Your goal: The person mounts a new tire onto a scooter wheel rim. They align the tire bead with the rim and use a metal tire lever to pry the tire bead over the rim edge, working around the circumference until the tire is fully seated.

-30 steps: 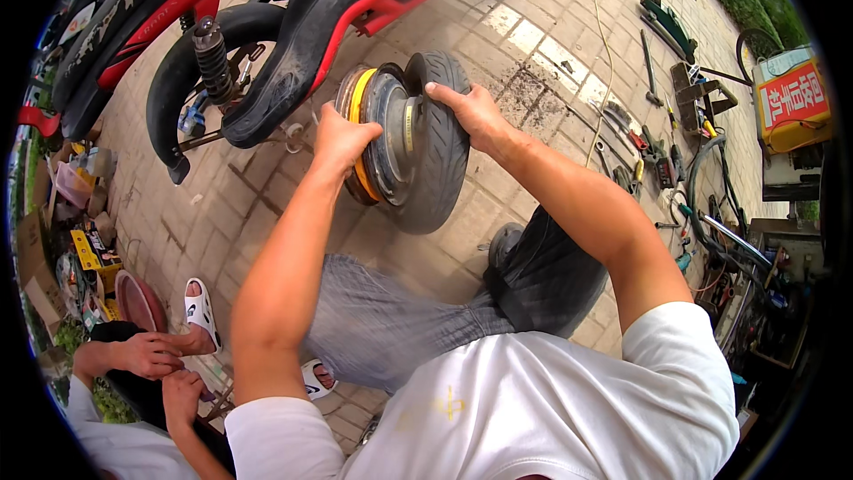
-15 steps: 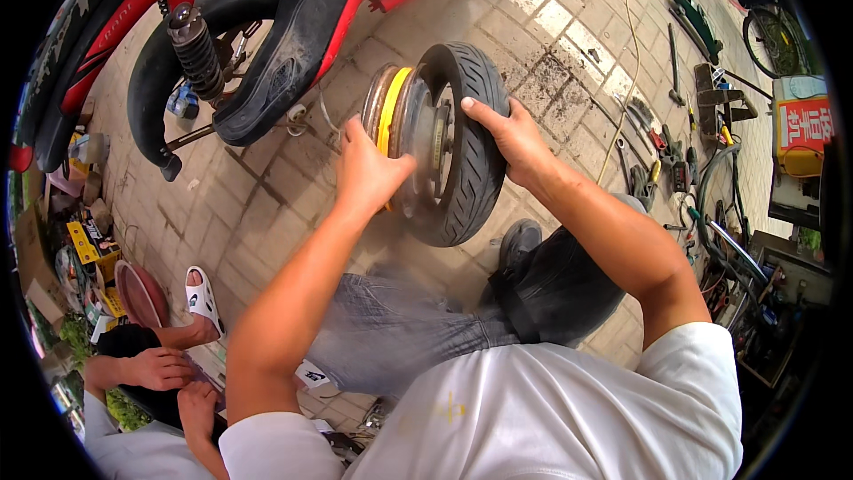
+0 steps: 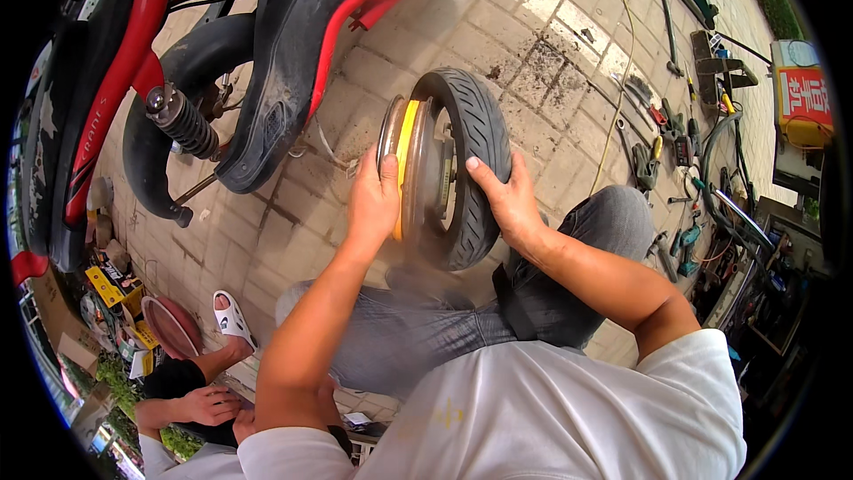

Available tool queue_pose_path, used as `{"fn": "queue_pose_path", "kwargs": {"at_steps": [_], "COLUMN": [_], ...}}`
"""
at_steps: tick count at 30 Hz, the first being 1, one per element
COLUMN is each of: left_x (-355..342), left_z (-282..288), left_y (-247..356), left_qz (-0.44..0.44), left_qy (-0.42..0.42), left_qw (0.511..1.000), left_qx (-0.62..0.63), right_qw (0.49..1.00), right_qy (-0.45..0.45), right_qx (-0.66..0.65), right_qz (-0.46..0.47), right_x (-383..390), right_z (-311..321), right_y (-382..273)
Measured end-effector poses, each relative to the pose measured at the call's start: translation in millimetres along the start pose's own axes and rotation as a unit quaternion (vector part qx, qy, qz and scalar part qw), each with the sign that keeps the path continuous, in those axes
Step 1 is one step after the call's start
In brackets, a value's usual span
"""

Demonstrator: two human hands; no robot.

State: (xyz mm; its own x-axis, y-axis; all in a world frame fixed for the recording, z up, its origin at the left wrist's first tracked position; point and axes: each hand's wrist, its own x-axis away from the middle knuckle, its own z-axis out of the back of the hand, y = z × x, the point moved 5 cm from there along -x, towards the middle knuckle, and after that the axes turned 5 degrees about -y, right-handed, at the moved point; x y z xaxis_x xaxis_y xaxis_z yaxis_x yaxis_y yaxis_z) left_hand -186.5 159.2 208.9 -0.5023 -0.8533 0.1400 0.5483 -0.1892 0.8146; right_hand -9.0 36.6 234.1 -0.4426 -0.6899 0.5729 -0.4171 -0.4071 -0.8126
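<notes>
A metal wheel rim (image 3: 388, 129) with a yellow band (image 3: 408, 136) around it stands on edge on the paving in front of me. Right beside it, also upright, is a black treaded tyre (image 3: 475, 116); I cannot tell whether any part of the tyre is still seated on the rim. My left hand (image 3: 373, 200) grips the rim's left edge, thumb pointing up near the yellow band. My right hand (image 3: 508, 200) is wrapped over the tyre's right side, with the thumb on its sidewall. The lower part of the rim is blurred.
A red and black scooter (image 3: 293, 98) stands at the upper left, its black rear fender (image 3: 147, 156) near. Several hand tools (image 3: 657, 147) lie on the right. Another person's hands (image 3: 209, 404) show at the lower left, by a reddish basin (image 3: 173, 327).
The rim and tyre sit slightly lower in view, as the view itself has shifted. My left hand has changed its hold, thumb now upward on the rim; the right hand stays on the tyre.
</notes>
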Motion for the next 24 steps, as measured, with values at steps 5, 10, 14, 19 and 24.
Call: {"fn": "queue_pose_path", "kwargs": {"at_steps": [5,10,14,19,24], "left_x": [-1,5,19,10,-7], "left_z": [-10,-18,-35,-42,-25], "left_y": [15,2,2,4,-10], "left_qz": [0.01,0.029,0.003,0.006,0.007], "left_qy": [-0.045,-0.06,-0.022,-0.019,-0.02], "left_qw": [0.997,0.997,0.998,0.997,1.0], "left_qx": [-0.06,-0.031,-0.066,-0.07,0.023], "right_qw": [0.997,0.996,0.995,0.991,0.984], "right_qy": [0.066,0.06,0.086,0.103,-0.048], "right_qx": [0.033,0.062,0.048,0.089,0.152], "right_qz": [0.035,0.016,0.011,-0.007,-0.075], "right_x": [-4,2,8,3,-38], "right_z": [-4,-5,-10,0,16], "right_y": [12,14,36,28,-24]}}
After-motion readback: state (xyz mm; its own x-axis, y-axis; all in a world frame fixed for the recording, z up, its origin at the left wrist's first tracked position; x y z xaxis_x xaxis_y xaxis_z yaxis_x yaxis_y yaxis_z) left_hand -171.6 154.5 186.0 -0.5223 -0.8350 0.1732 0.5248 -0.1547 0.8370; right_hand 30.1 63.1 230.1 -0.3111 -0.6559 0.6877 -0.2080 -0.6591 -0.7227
